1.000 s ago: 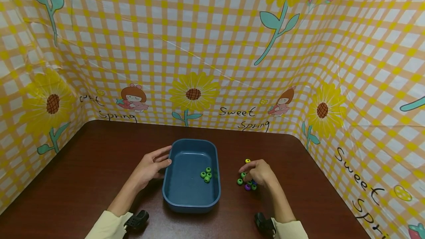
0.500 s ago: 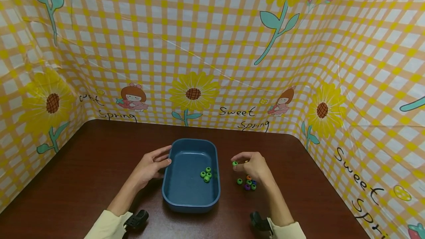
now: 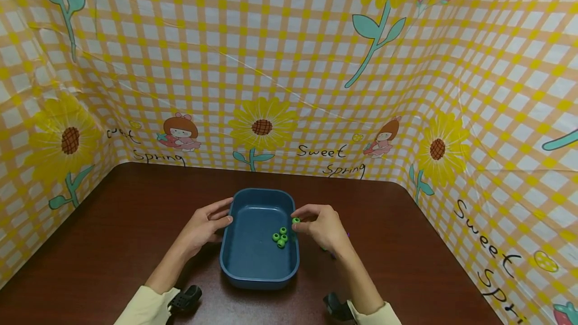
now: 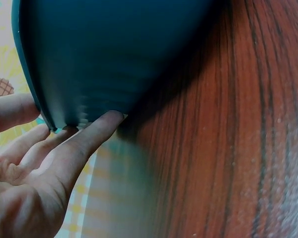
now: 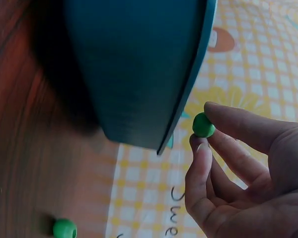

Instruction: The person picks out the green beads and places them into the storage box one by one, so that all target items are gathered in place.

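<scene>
My right hand (image 3: 324, 225) pinches a green bead (image 5: 203, 125) between its thumb and fingertips. It is at the right rim of a blue rectangular bin (image 3: 259, 284), and in the right wrist view the bead is just outside the bin's wall. Inside the bin, several green beads (image 3: 281, 238) lie in a small cluster on the right side. My left hand (image 3: 202, 228) rests on the bin's left side, its extended fingers (image 4: 84, 141) touching the outer wall.
On the table to the right, loose beads are mostly hidden behind my right hand and forearm; one green bead (image 5: 64, 228) shows in the right wrist view. The dark wooden table (image 3: 135, 214) is bordered by a checked, sunflower-printed cloth (image 3: 217, 64).
My right hand has picked a green bead out of the loose pile and carried it left to the bin's right rim. The left hand and the bin have stayed put.
</scene>
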The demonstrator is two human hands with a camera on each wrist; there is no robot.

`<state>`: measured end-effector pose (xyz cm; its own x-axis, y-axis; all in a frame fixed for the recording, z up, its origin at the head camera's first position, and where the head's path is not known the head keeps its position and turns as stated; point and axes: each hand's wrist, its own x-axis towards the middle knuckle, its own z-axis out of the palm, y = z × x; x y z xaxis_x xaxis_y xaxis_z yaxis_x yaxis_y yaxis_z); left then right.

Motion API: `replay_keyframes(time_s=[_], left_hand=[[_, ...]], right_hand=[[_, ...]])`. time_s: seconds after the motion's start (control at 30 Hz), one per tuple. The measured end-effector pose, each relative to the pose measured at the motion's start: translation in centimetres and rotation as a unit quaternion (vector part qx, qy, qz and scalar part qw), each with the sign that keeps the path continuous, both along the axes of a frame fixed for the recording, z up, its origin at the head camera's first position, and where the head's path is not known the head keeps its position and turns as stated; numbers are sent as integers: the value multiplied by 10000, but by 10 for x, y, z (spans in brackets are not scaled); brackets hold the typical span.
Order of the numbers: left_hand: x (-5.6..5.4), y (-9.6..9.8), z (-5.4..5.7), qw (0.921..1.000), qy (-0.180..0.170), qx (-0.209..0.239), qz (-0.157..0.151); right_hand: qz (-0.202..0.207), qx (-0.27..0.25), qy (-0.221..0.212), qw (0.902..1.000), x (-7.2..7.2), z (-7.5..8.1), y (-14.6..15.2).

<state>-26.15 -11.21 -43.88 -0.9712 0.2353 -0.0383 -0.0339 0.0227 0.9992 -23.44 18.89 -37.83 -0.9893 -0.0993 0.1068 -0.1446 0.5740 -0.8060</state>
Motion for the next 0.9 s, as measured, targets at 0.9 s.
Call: replay_keyframes(time_s=[0.9], left_hand=[[0,1,1,10000,24,-27,-7]], right_hand=[[561,373,264,9974,5,-20,-30]])
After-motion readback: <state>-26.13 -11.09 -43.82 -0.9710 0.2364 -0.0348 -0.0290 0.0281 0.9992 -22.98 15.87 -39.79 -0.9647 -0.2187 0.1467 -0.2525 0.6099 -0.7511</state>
